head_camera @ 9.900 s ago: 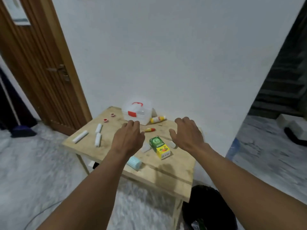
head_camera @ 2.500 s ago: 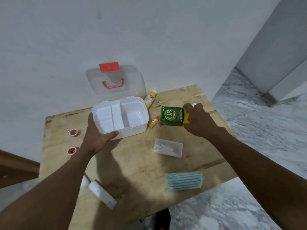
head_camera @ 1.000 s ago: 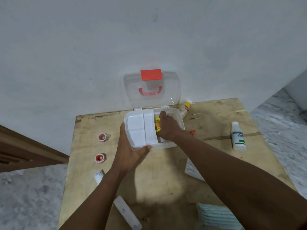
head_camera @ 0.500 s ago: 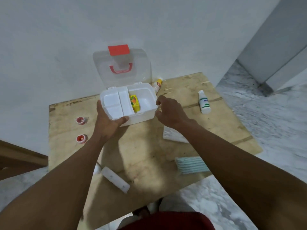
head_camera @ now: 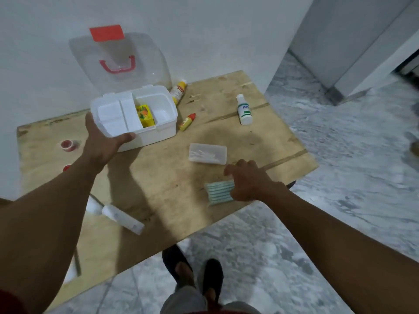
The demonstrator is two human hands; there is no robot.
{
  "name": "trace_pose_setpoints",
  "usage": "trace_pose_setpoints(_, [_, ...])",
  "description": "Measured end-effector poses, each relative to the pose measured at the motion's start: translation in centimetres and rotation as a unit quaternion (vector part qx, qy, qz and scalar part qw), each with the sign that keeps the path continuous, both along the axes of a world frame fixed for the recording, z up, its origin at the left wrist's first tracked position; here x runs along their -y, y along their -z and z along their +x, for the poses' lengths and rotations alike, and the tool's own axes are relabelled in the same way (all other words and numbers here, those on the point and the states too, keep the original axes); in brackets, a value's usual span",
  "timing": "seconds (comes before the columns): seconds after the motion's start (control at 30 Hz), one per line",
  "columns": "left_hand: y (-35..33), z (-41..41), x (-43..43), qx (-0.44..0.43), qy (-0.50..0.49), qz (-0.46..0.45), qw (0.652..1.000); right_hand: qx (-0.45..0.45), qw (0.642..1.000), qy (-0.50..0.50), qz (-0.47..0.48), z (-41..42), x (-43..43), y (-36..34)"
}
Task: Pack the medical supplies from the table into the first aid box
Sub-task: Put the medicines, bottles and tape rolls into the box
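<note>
- The first aid box point(head_camera: 158, 130) stands on the desk point(head_camera: 158, 191) towards its far edge, left of the middle. Its clear lid point(head_camera: 127, 53) is thrown back against the wall.
- A divided white tray fills the left part of the box. In the open right part a yellow carton point(head_camera: 145, 115) stands on end against the tray.
- The left hand point(head_camera: 102, 141) grips the box at its near-left corner, with the thumb hooked over the near rim and the palm against the wall of the box.
- The right hand point(head_camera: 247, 182) is down over the right end of a teal striped pack point(head_camera: 217, 192), which lies close to the near edge of the desk, right of the middle. The thumb is spread to the left and the knuckles are bent. The fingertips are hidden, so I cannot tell whether it has a hold on the pack.
- The pack's long axis runs roughly along the near edge, and its left end sticks out from under the palm. The right hand is plainly the nearer one. I judge the pack must go up and to the far left to reach the free right part of the box.
- Not yet packed:
  - a clear case of cotton swabs point(head_camera: 207, 153), just beyond the right hand;
  - a white bottle point(head_camera: 244, 109), lying towards the far-right corner;
  - a small yellow dropper with a red cap point(head_camera: 187, 122), just right of the box;
  - a yellow-and-white tube point(head_camera: 178, 90) behind it, by the far edge;
  - a white roll point(head_camera: 123, 219) near the near-left edge;
  - a red-topped pot point(head_camera: 67, 145) at the left edge.
</note>
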State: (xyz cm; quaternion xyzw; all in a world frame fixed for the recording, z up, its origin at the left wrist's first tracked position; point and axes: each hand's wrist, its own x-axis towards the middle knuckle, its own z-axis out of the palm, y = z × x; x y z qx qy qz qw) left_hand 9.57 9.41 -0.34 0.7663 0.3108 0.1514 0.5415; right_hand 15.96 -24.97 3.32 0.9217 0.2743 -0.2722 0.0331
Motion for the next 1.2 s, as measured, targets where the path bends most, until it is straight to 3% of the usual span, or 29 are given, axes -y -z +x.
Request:
trace_pose_setpoints(0.4, [0.3, 0.1, -0.3, -0.005, -0.025, -0.012, 1.0, -0.039, 0.998, -0.019, 0.055, 0.8, -1.8, 0.6])
trace_pose_setpoints(0.63, [-0.6, 0.0, 0.1, 0.022, -0.016, -0.018, 0.999, -0.013, 0.984, -0.016, 0.179, 4.7, -10.1, -4.9])
trace_pose_setpoints(0.83, [-0.7, 0.0, -0.1, 0.049, -0.004, -0.033, 0.998, 0.054, 0.977, 0.01, 0.206, 7.9, -16.2, -6.6])
trace_pose_setpoints(1.03, [-0.9, -0.1, 0.1, 0.081, -0.002, -0.045, 0.996, 0.153, 0.976, -0.073, 0.139, 9.8, -19.4, -7.3])
trace_pose_setpoints(1.2, [-0.9, 0.0, 0.1, 0.105, -0.003, -0.032, 0.994, 0.158, 0.973, -0.16, 0.052, 10.6, -22.1, -6.5])
